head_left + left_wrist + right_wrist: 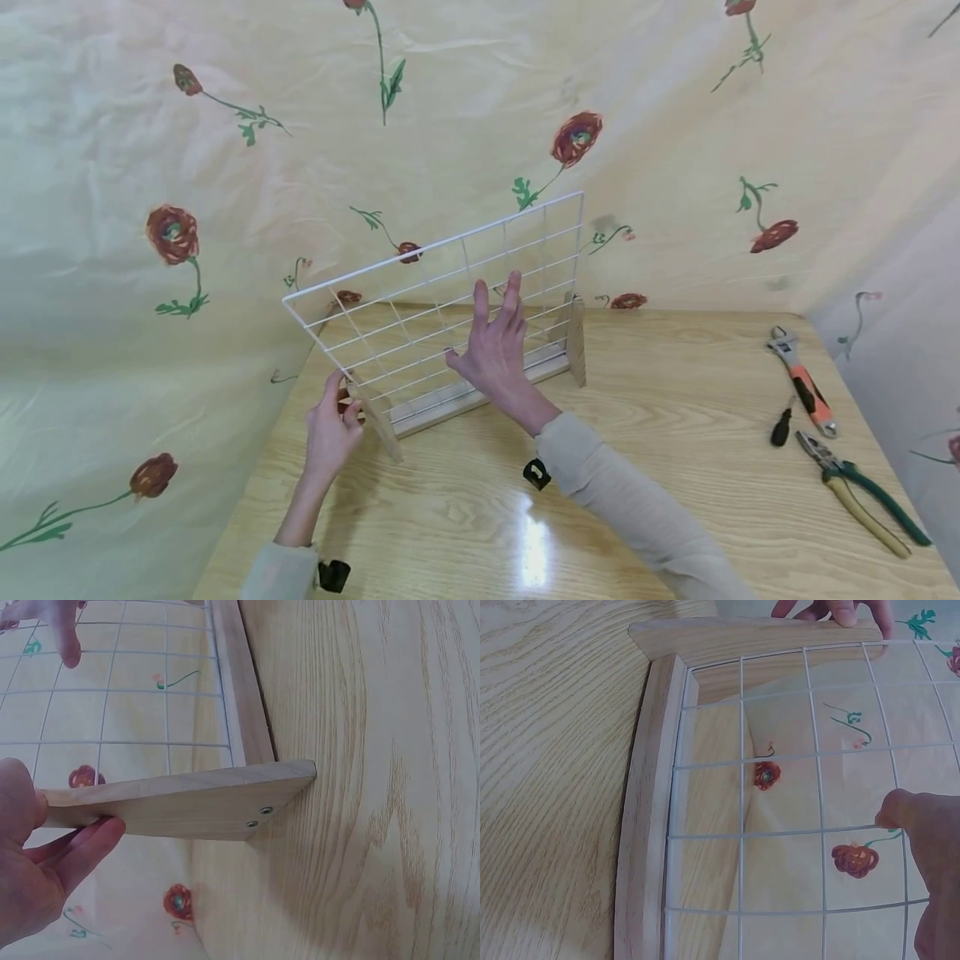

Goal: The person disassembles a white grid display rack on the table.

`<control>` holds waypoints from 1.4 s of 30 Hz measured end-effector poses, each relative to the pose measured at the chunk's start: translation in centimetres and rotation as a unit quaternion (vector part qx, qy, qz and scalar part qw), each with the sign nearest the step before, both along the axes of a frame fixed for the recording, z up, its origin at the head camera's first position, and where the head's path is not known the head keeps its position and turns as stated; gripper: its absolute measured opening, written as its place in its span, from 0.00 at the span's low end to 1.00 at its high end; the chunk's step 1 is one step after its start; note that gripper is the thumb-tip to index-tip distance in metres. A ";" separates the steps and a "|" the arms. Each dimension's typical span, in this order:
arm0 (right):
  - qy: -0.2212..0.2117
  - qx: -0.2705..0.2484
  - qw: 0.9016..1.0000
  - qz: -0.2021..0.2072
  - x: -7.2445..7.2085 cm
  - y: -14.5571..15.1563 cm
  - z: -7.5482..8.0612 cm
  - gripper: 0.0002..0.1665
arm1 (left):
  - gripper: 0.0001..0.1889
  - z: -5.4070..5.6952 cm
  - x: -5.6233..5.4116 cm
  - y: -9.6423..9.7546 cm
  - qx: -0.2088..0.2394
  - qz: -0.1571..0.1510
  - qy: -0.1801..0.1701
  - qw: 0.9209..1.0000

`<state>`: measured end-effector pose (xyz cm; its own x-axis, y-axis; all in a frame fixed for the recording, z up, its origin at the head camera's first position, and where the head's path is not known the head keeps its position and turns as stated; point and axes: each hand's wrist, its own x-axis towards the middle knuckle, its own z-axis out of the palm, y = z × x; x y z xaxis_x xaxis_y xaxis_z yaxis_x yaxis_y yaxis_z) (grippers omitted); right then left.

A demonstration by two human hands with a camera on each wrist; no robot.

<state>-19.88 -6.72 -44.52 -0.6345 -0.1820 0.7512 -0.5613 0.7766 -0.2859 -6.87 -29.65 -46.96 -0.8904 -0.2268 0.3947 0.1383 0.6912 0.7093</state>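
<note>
A white wire grid [375,266] stands tilted in a wooden frame on the table. The frame has a bottom rail [450,410], a left side panel [380,422] and a right side panel [576,343]. My left hand [330,433] pinches the upper end of the left panel, thumb on one face and fingers on the other. Two screw heads [266,811] show low on that panel in the left wrist view. Against the front of the grid, near its middle, my right hand [497,354] rests with spread fingers; the right wrist view shows its thumb [896,808] at a wire.
At the table's right side lie an adjustable wrench [804,383], a small dark-handled screwdriver [781,428] and pliers [847,479] with one green and one yellow handle. Flower-patterned cloth [465,100] hangs behind the wooden table [675,400].
</note>
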 end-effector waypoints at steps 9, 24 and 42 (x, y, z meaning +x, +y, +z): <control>-0.011 -0.006 1.000 -0.008 -0.3 0.6 0.1 0.83 | 0.27 0.0 -0.4 0.1 -0.007 -0.018 0.022 1.000; -0.031 -0.008 0.999 -0.001 -0.3 0.6 1.8 0.81 | 0.27 0.0 -0.3 0.1 0.008 -0.022 0.014 1.000; -0.025 -0.004 1.000 -0.006 0.1 0.0 4.7 0.81 | 0.29 -0.2 0.3 0.1 0.011 -0.011 0.009 1.000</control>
